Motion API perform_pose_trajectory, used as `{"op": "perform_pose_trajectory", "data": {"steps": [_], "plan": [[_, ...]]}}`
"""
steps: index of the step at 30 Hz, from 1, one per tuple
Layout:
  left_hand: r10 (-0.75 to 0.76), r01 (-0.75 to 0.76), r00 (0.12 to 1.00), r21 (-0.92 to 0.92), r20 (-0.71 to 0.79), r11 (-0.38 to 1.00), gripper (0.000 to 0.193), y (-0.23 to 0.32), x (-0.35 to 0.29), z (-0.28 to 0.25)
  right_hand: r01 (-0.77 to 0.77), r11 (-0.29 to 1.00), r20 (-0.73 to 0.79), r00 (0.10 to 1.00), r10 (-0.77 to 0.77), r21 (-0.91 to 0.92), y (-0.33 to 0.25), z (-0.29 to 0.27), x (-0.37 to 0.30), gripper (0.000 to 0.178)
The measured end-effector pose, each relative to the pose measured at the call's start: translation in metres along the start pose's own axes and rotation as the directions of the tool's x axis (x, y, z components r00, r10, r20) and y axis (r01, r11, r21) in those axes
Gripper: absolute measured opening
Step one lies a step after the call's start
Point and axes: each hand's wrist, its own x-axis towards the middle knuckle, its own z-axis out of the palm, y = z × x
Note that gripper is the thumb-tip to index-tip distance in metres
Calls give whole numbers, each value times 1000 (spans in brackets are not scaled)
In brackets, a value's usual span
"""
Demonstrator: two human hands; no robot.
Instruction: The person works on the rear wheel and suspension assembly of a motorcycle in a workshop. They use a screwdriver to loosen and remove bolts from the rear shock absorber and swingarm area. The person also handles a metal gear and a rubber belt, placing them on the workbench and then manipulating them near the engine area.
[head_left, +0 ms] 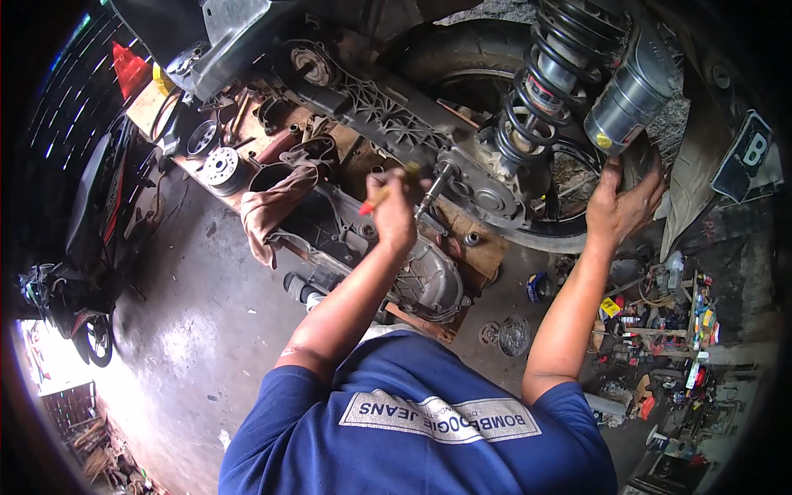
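Observation:
My left hand (393,208) is closed round a tool with a red-and-yellow handle (375,200). Motion blurs its working end, so its kind is unclear. Just right of that hand, a metal shaft (438,188) sticks out of the grey drive case (488,198) of a scooter. My right hand (620,202) reaches up to the lower end of a silver muffler (629,97), thumb on the near side and fingers curled on the far side, their tips partly hidden. Between my hands, a black coil-spring shock absorber (540,95) stands over the rear wheel (569,241).
Below my left hand, a wooden board (483,252) carries a removed metal engine cover (425,285). A rag (276,206) and a round drum-shaped part (221,169) lie farther left. Bottles and loose parts (660,330) crowd the right side. A motorcycle (82,239) stands at far left.

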Motion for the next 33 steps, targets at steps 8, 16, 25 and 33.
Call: {"op": "perform_pose_trajectory", "data": {"steps": [8,16,25,33], "plan": [[28,-270,881,451,473,851,14,-10,-79,-16,11,1000,-15,1000,-11,3,-3,2,2,81],[-91,90,991,14,100,996,13,1,-52,-2,15,1000,-16,1000,-16,-12,-1,2,2,86],[-454,366,720,268,525,891,9,-28,-116,-2,56,998,-43,997,-57,-3,-3,4,4,97],[113,-114,993,279,19,953,21,17,10,-43,48,999,-46,998,-48,1,0,1,1,83]]}}
